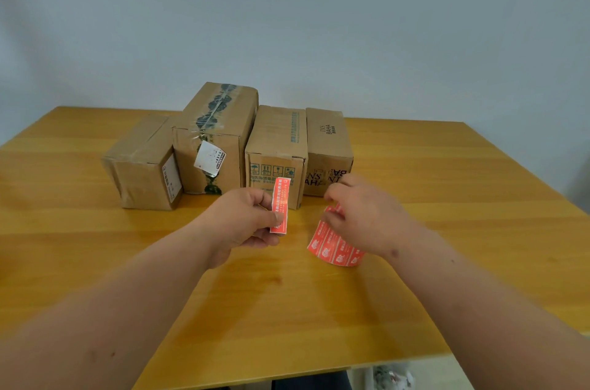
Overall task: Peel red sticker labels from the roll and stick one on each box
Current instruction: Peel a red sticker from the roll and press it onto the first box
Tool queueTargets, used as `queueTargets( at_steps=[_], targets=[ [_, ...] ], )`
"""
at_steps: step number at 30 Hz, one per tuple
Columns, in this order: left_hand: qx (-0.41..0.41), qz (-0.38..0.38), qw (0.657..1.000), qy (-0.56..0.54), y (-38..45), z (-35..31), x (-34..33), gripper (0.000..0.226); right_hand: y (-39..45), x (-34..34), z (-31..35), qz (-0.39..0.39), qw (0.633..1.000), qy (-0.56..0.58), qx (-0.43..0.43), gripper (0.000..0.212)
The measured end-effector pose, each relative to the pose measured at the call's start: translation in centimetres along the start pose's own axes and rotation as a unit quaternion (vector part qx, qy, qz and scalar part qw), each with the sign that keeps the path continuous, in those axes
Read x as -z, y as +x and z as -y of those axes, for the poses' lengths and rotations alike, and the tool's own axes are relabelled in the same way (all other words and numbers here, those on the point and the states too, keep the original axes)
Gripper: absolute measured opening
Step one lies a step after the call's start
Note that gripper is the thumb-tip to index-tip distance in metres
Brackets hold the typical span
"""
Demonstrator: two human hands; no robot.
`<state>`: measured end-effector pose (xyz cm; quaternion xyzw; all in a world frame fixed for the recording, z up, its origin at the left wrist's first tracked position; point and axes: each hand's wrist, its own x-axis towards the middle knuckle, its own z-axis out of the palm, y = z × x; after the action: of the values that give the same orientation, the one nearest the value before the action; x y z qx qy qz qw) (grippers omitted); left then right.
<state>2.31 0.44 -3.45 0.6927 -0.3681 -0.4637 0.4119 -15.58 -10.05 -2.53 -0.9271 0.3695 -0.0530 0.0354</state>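
Left hand (245,220): I saw it pinch a label (281,205) upright, frame centre.
Right hand (364,214): it gripped the roll (335,246), just right.
Boxes (274,150): four rowed behind both hands.

1. The place looks like a plain room set up for packing parcels, in a home or small office; which of the two cannot be told.
2. A bare pale wall (287,6) stands behind a wooden table (447,172) with a yellow-orange top.
3. Four taped cardboard boxes (277,140) stand in a row on the table, some with shipping labels and printed handling marks.
4. A strip of red sticker labels (332,246) lies near the boxes.
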Motion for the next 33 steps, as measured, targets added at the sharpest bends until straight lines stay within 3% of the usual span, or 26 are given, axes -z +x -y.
queueTargets(
  at_steps=[4,16,20,22,26,30,33],
  targets=[
    [-0.008,-0.002,1.0,-0.001,-0.1,-0.1,-0.1,0.006,-0.1,-0.1,0.8,0.025,0.999,-0.027,0.013,0.044],
    [-0.01,-0.01,1.0,0.0,-0.7,0.0,0.1,0.008,-0.5,0.6,1.0,0.07,0.997,0.031,-0.029,0.091],
    [-0.017,-0.008,1.0,-0.004,-0.9,0.0,0.1,0.008,-0.3,1.4,1.4,0.033,0.997,0.064,-0.023,0.095],
    [-0.022,0.0,1.0,-0.004,-1.0,-0.1,0.1,0.008,-0.3,1.7,1.9,-0.027,0.996,0.085,-0.017,0.083],
    [-0.036,0.023,0.999,-0.021,-1.5,-0.2,0.3,0.007,-0.1,2.3,3.7,-0.093,0.987,0.119,-0.055,0.036],
    [-0.04,0.045,0.997,-0.044,-1.9,0.2,0.6,0.009,-0.1,2.1,6.1,-0.089,0.98,0.165,-0.067,0.017],
    [-0.043,0.06,0.996,-0.04,-2.2,0.4,1.0,0.013,-0.4,1.7,7.2,-0.091,0.971,0.214,-0.058,0.023]
  ],
)
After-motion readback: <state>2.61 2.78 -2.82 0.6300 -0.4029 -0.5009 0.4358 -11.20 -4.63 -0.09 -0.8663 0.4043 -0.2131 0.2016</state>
